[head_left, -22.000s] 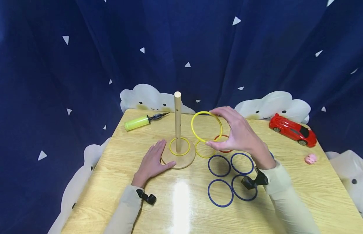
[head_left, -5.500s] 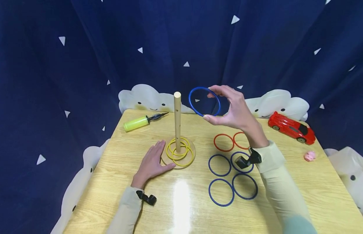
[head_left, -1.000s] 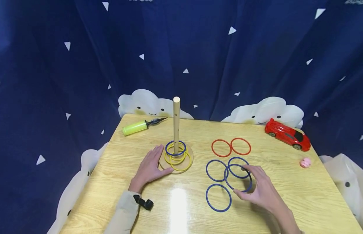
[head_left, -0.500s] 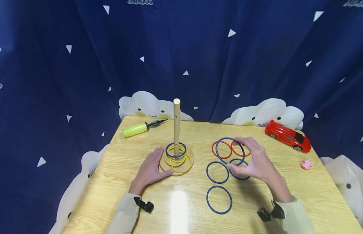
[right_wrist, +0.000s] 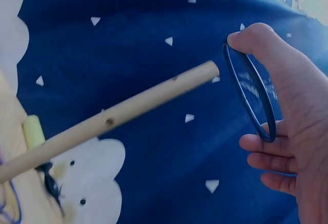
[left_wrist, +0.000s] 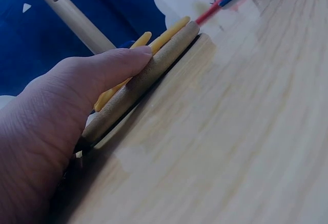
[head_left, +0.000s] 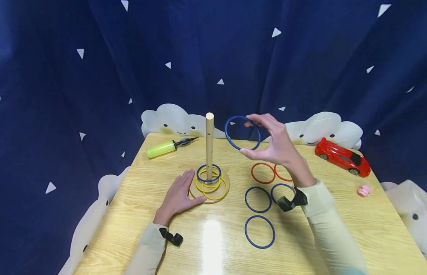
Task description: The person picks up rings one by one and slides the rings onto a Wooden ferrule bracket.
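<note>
Right hand (head_left: 276, 147) pinched a blue ring (head_left: 242, 132) just right of the wooden peg (head_left: 209, 145) top; levelling it first would help. Left hand (head_left: 179, 193) lay flat, steadying the round base (head_left: 223, 191).

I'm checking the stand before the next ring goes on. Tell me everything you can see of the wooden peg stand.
The wooden peg stand is a pale, round dowel standing upright on a flat round wooden base, with small holes down its side. It sits on the table. Yellow rings and one blue ring lie around the dowel on the base. The left hand rests flat against the base's edge. The right hand holds another blue ring beside the dowel's top, not touching it.
</note>
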`<state>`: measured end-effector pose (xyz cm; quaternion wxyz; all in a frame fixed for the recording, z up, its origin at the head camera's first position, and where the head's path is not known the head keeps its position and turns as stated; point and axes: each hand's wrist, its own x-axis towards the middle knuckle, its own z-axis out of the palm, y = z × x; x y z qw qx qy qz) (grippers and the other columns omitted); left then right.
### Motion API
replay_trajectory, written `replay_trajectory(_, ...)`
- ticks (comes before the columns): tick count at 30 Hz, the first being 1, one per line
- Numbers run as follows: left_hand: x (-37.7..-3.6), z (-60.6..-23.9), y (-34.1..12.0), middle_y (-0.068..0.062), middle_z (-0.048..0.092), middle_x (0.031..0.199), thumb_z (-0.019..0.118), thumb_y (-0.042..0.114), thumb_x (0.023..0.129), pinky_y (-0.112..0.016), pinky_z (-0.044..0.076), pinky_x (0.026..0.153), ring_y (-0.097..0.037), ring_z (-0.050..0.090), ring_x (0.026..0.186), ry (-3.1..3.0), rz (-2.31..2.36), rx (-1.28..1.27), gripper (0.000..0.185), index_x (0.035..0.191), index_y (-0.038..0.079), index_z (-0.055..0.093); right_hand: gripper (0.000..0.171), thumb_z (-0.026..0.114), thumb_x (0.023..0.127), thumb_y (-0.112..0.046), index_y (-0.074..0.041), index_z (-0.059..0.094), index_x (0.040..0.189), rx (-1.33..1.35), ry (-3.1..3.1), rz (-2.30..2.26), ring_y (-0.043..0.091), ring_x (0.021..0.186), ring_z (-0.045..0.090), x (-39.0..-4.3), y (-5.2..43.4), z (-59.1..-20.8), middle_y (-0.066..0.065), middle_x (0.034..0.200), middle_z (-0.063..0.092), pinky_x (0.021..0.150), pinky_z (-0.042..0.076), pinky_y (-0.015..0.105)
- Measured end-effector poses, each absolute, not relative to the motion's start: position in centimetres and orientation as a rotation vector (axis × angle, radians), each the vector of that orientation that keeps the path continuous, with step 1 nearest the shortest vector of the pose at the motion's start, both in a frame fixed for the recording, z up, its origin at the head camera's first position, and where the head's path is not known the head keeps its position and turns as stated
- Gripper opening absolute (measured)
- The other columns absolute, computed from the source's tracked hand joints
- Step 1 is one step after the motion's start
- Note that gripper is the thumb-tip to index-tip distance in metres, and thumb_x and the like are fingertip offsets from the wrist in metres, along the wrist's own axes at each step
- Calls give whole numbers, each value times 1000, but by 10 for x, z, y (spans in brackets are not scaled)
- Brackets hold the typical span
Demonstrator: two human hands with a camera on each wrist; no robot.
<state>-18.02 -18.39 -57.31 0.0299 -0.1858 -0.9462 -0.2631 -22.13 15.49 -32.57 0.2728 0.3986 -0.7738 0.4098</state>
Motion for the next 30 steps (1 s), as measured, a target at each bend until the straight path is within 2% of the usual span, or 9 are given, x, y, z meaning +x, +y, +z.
replay_trajectory(3, -181, -572, -184, -8, 25, 172, 65, 83, 82, -46, 15, 131, -26, 19, 160, -2918, -802, -577, 121, 167, 10, 22, 81, 96, 58, -32, 4, 69, 125, 1117, -2045, 1099, 28, 103, 63, -233, 138, -310, 11, 105, 76, 94, 51, 27)
replay_trajectory(7, -182, -572, -183, -9, 27, 172, 65, 83, 81, -47, 16, 131, -27, 21, 160, -2914, -796, -576, 121, 167, 10, 22, 79, 95, 60, -35, 1, 69, 125, 1143, -2067, 1067, 25, 103, 63, -245, 121, -298, 6, 106, 75, 92, 50, 30)
replay_trajectory(13, -181, -573, -183, -7, 26, 172, 64, 84, 81, -45, 14, 131, -25, 19, 160, -2928, -801, -561, 121, 168, 12, 21, 79, 96, 63, -38, 0, 68, 128, 1165, -2173, 1042, 23, 105, 63, -254, 107, -301, 2, 108, 75, 94, 51, 35)
replay_trajectory(22, -182, -575, -184, -8, 25, 172, 62, 86, 80, -44, 14, 131, -24, 18, 160, -2942, -794, -558, 122, 168, 12, 21, 83, 94, 65, -47, -2, 67, 130, 1155, -2334, 931, 24, 110, 62, -249, 103, -339, 1, 109, 73, 97, 51, 45)
replay_trajectory(30, -182, -575, -185, -9, 26, 172, 62, 86, 81, -44, 13, 132, -25, 19, 160, -2936, -785, -561, 122, 168, 11, 20, 82, 90, 66, -55, -4, 68, 126, 1141, -2448, 849, 23, 102, 63, -245, 97, -394, 1, 106, 71, 90, 55, 42)
